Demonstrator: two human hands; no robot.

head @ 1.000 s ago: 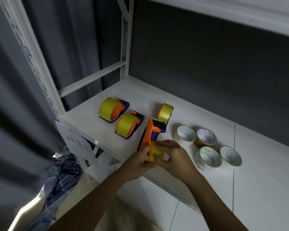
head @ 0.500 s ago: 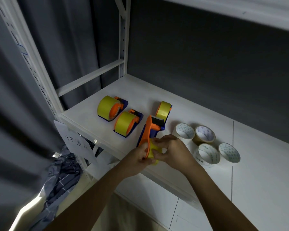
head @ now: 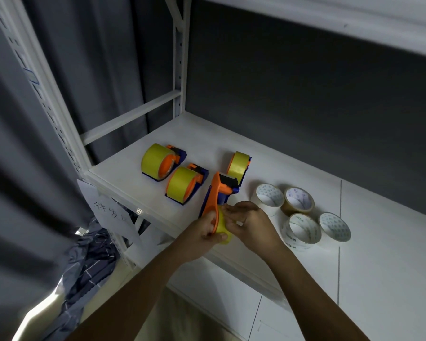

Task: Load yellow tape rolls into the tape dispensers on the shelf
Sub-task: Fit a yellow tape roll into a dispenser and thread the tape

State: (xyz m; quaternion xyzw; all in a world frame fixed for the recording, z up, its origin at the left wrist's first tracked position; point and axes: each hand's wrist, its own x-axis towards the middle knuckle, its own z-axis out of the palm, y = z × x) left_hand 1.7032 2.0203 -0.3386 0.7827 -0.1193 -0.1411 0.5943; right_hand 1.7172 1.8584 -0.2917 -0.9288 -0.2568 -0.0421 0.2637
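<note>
The left hand (head: 205, 231) grips the orange handle of a tape dispenser (head: 218, 196), fingers curled round its lower end at the front edge of the shelf (head: 133, 183). The right hand (head: 250, 223) meets it from the other side, fingers bent and pinching a yellow tape roll (head: 223, 227) that sits against the handle between the two hands; only part of the roll shows, and whether it is seated on the dispenser's hub cannot be told. The dispenser's blue and black head points away from the person, tilted up off the shelf.

Just behind that head stands a loaded dispenser (head: 237, 164) carrying a yellow roll on edge. To the left lie two more loaded dispensers, one nearer (head: 185, 184) and one farther left (head: 159, 161), each with a wide yellow roll and an orange hub, lying side by side.

To the right of the hands, four pale tape rolls (head: 301, 231) lie flat in a cluster with their cores facing up, one of them brownish (head: 299, 200).

A paper label (head: 108, 210) with handwriting hangs from the shelf's front left corner, and dark striped cloth (head: 89, 262) lies below it.
</note>
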